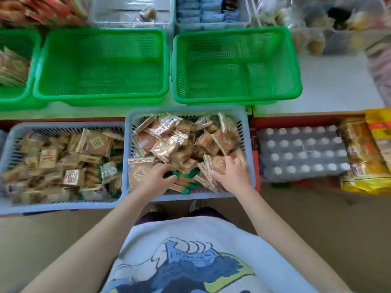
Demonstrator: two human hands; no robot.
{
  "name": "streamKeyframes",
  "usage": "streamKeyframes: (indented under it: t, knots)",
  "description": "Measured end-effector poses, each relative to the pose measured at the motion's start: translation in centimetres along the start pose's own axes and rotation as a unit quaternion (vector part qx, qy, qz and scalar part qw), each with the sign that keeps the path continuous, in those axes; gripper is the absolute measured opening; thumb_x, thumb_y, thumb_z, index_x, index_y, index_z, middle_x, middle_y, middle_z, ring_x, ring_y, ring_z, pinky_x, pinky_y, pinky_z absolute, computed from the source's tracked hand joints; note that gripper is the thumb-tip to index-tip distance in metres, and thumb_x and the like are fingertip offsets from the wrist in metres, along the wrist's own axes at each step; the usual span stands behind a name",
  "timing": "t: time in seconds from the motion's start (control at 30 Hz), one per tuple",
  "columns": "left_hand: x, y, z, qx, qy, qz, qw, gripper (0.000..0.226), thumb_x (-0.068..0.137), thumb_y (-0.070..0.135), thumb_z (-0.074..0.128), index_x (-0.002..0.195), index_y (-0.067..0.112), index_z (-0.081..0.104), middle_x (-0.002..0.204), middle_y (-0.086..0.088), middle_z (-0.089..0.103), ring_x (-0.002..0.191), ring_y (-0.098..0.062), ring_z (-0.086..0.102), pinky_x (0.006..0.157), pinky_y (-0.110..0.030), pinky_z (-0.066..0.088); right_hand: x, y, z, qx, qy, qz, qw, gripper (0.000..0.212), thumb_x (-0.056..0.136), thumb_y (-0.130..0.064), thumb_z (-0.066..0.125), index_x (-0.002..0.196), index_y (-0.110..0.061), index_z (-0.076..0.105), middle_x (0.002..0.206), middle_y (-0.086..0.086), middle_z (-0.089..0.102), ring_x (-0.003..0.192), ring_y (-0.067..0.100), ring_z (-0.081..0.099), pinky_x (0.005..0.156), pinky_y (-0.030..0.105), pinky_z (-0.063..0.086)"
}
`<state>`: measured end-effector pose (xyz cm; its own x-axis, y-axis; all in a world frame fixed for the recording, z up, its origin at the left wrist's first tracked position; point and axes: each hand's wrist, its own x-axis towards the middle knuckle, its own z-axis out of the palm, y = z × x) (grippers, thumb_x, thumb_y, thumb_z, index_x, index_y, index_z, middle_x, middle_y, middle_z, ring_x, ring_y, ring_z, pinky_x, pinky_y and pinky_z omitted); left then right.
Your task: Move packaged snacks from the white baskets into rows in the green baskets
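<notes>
Green plastic mesh marks where the snacks are meant to go: two green baskets stand side by side on the pale worktop [330, 81], the left one [101, 96] and the right one [237, 98], both bare inside, so by my reading the rows there are not yet begun. A third green basket [12, 98] at the far left edge already holds packets stacked on edge.

Below them, nearer the person, sit two white baskets. The middle white basket [250, 144] is heaped with loose packaged snacks [169, 140] lying at every angle, which is likely why both hands dig in together: gathering several at once and squaring them up would make a row easier to set down. The left hand [155, 179] has its fingers curled down into the pile around green-edged packets. The right hand [230, 172] curls round a bunch of packets at the basket's right side, though it is blurred. The other white basket [63, 205], to the left, is just as full.

Beside the middle basket on the right lies a wrapped pack of bottles [302, 153], then yellow bags [368, 157]. Clear tubs and more packaged goods line the back of the worktop. The floor [317, 218] below is plain tan.
</notes>
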<state>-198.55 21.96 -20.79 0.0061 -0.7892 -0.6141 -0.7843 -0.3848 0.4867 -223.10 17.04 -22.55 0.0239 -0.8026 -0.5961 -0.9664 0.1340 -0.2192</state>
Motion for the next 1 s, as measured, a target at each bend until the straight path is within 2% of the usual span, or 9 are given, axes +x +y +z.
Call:
streamKeyframes:
  t: [0.1, 0.27, 0.37, 0.43, 0.57, 0.73, 0.87, 0.93, 1.0]
  knots:
    - [-0.4, 0.5, 0.8, 0.008, -0.011, -0.007, 1.0, 0.047, 0.099, 0.038, 0.055, 0.144, 0.025, 0.048, 0.148, 0.0, 0.047, 0.132, -0.02, 0.046, 0.106, -0.038, 0.042, -0.1, 0.1, 1.2, 0.089, -0.035, 0.017, 0.995, 0.095, 0.084, -0.07, 0.061, 0.154, -0.024, 0.018, 0.154, 0.017, 0.023, 0.136, 0.039, 0.036, 0.1, 0.046, 0.042]
    - [-0.7, 1.9, 1.0, 0.021, -0.002, 0.01, 1.0, 0.047, 0.101, 0.037, 0.054, 0.145, 0.025, 0.045, 0.148, -0.001, 0.046, 0.131, -0.019, 0.047, 0.106, -0.039, 0.043, 0.0, 0.2, 1.8, 0.216, 0.04, 0.05, 0.974, 0.108, 0.075, -0.05, 0.083, 0.153, -0.019, 0.015, 0.148, 0.018, 0.037, 0.134, 0.036, 0.042, 0.107, 0.046, 0.04]
    - [-0.8, 2.9, 0.8, 0.027, 0.018, 0.046, 0.998, 0.045, 0.1, 0.038, 0.054, 0.143, 0.026, 0.048, 0.145, 0.001, 0.048, 0.127, -0.017, 0.049, 0.102, -0.035, 0.045, -0.3, 1.6, 0.4, 0.293, 0.083, 0.049, 0.951, 0.094, 0.08, -0.03, 0.084, 0.151, -0.012, 0.026, 0.142, 0.009, 0.048, 0.128, 0.029, 0.051, 0.096, 0.039, 0.047]
    - [-0.8, 3.9, 0.8, 0.026, 0.033, 0.069, 0.997, 0.043, 0.101, 0.037, 0.054, 0.142, 0.024, 0.051, 0.143, 0.001, 0.049, 0.124, -0.016, 0.051, 0.097, -0.03, 0.045, -0.6, 2.6, -1.1, 0.314, 0.079, 0.054, 0.945, 0.066, 0.086, -0.024, 0.078, 0.141, -0.01, 0.044, 0.127, 0.003, 0.059, 0.107, 0.023, 0.059, 0.078, 0.031, 0.046]
    - [-0.6, 5.9, 1.0, -0.01, 0.063, 0.109, 0.992, 0.042, 0.097, 0.043, 0.06, 0.134, 0.024, 0.057, 0.131, 0.006, 0.054, 0.112, -0.009, 0.054, 0.089, -0.023, 0.043, -1.7, 2.4, -3.8, 0.411, 0.039, -0.002, 0.911, 0.026, 0.089, -0.02, 0.073, 0.114, -0.013, 0.069, 0.096, -0.002, 0.071, 0.078, 0.012, 0.063, 0.065, 0.024, 0.05]
    - [-0.1, 7.3, 0.4, -0.256, -0.014, 0.065, 0.964, 0.031, 0.084, 0.041, 0.077, 0.113, 0.033, 0.067, 0.106, 0.011, 0.073, 0.096, -0.01, 0.07, 0.084, -0.03, 0.059, -2.7, 0.1, -4.8, 0.482, -0.103, -0.106, 0.864, 0.02, 0.095, -0.016, 0.069, 0.114, -0.01, 0.072, 0.084, 0.01, 0.071, 0.072, 0.019, 0.066, 0.072, 0.036, 0.061]
    - [0.2, 6.7, 0.3, -0.274, 0.033, 0.025, 0.961, 0.02, 0.082, 0.032, 0.081, 0.096, 0.025, 0.07, 0.088, 0.006, 0.074, 0.074, -0.002, 0.072, 0.058, -0.014, 0.053, -1.5, -0.5, -3.7, 0.466, -0.04, -0.051, 0.883, 0.014, 0.099, -0.024, 0.063, 0.108, -0.016, 0.069, 0.097, 0.003, 0.071, 0.081, 0.016, 0.068, 0.064, 0.025, 0.055]
    - [0.2, 6.0, 0.4, -0.275, 0.052, 0.003, 0.96, 0.016, 0.083, 0.03, 0.081, 0.088, 0.024, 0.067, 0.079, 0.008, 0.071, 0.058, 0.008, 0.064, 0.047, -0.009, 0.043, -0.3, 0.6, -2.3, 0.357, 0.004, -0.014, 0.934, 0.022, 0.098, -0.032, 0.062, 0.112, -0.015, 0.067, 0.111, 0.002, 0.069, 0.099, 0.018, 0.066, 0.076, 0.027, 0.05]
    - [0.3, 4.9, 0.5, -0.285, 0.057, -0.015, 0.957, 0.015, 0.083, 0.029, 0.08, 0.086, 0.024, 0.067, 0.077, 0.008, 0.07, 0.054, 0.008, 0.063, 0.046, -0.009, 0.042, 0.7, 1.6, -0.8, 0.223, -0.014, 0.024, 0.974, 0.047, 0.095, -0.049, 0.062, 0.125, -0.014, 0.062, 0.135, 0.007, 0.058, 0.12, 0.024, 0.057, 0.093, 0.036, 0.048]
